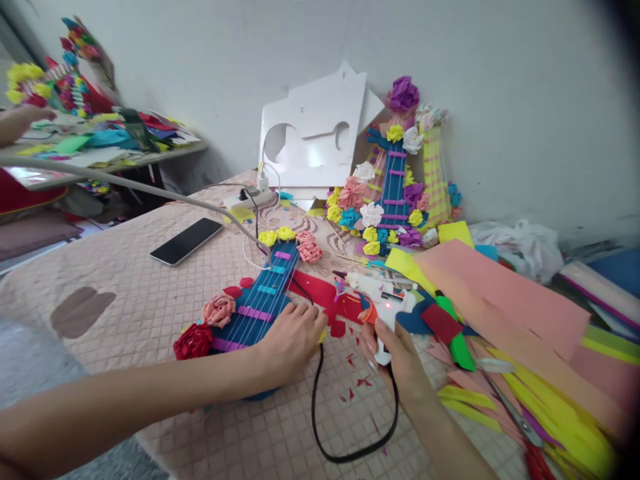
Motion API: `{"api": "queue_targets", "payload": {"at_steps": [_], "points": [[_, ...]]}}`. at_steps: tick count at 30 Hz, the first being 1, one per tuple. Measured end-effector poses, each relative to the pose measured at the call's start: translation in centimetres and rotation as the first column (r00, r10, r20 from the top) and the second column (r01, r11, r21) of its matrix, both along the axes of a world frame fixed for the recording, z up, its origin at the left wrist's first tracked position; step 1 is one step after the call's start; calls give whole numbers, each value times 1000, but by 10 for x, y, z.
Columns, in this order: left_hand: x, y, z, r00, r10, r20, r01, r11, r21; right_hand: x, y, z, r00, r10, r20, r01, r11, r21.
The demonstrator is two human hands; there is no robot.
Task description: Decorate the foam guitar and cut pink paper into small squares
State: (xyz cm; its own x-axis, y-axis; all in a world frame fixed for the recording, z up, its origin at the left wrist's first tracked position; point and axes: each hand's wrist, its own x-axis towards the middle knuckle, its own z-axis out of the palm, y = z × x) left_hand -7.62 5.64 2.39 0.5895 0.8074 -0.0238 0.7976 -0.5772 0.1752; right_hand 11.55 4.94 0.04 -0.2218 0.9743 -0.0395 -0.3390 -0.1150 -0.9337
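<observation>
Right fingers (369, 338) clamp a glue gun (390, 308); left fingers (304, 315) curl over a blue guitar (254, 301), grip unclear.

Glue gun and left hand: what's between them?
Head view: red paper, red scraps and part of the black cord lie between left hand and glue gun.

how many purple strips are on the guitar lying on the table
3: the top strip near the yellow flowers, the middle strip by the left hand, the lowest strip by the red flower. The forearm covers part of the guitar, so others may be hidden.
</observation>
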Motion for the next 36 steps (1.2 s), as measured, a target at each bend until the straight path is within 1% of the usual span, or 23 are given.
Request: {"api": "queue_targets", "payload": {"at_steps": [2, 3, 4, 5, 6, 7, 8, 9, 11, 12, 13, 14, 15, 17, 21, 25, 30, 33, 36], "points": [[-5, -1, 7, 990, 25, 141, -16, 998, -64, 2, 0, -1, 1000, -2, -2, 2, 1000, -11], [-10, 0, 11, 968, 56, 243, -29, 993, -111, 3, -1, -2, 1000, -8, 2, 8, 1000, -13], [-15, 1, 15, 928, 102, 359, -42, 984, -173, 5, -1, -2, 1000, -15, 9, 15, 1000, -13], [-22, 3, 19, 866, 161, 473, -40, 966, -255, 5, -2, -3, 1000, -19, 21, 19, 1000, -10], [-28, 6, 22, 782, 238, 576, -25, 936, -352, 6, -2, -4, 999, -24, 38, 24, 1000, -5], [-35, 10, 24, 684, 326, 653, 15, 888, -460, 6, -3, -5, 998, -28, 58, 29, 1000, -1], [-41, 15, 24, 567, 429, 703, 71, 825, -561, 6, -4, -5, 996, -36, 78, 35, 999, 3], [-47, 19, 24, 449, 537, 714, 135, 749, -648, 6, -5, -6, 994, -40, 99, 39, 999, 7], [-55, 26, 21, 239, 701, 672, 270, 617, -740, 4, -8, -6, 988, -52, 145, 48, 999, 26], [-58, 29, 19, 163, 755, 635, 327, 566, -757, 3, -10, -5, 983, -53, 178, 47, 998, 41], [-59, 31, 17, 109, 792, 601, 373, 527, -763, 2, -13, -4, 974, -49, 223, 36, 997, 62], [-60, 32, 16, 76, 817, 571, 406, 498, -766, 1, -15, -3, 960, -45, 276, 22, 996, 88], [-61, 32, 14, 60, 834, 549, 425, 476, -770, 0, -17, -1, 942, -41, 334, 3, 993, 115], [-61, 32, 13, 51, 848, 527, 445, 453, -773, -2, -20, 3, 900, -51, 434, -26, 985, 170], [-60, 32, 13, 47, 848, 529, 454, 453, -767, -6, -23, 12, 838, -97, 537, -40, 971, 237], [-60, 31, 14, 82, 846, 528, 445, 443, -779, -7, -23, 15, 815, -97, 571, -68, 963, 262], [-60, 30, 13, 112, 836, 537, 446, 440, -779, -7, -24, 13, 787, -116, 606, -81, 955, 287], [-61, 30, 12, 110, 834, 541, 457, 441, -772, -6, -23, 11, 786, -114, 608, -67, 961, 267], [-62, 31, 13, 81, 839, 538, 452, 450, -770, -6, -24, 11, 787, -103, 608, -70, 965, 253]]}}
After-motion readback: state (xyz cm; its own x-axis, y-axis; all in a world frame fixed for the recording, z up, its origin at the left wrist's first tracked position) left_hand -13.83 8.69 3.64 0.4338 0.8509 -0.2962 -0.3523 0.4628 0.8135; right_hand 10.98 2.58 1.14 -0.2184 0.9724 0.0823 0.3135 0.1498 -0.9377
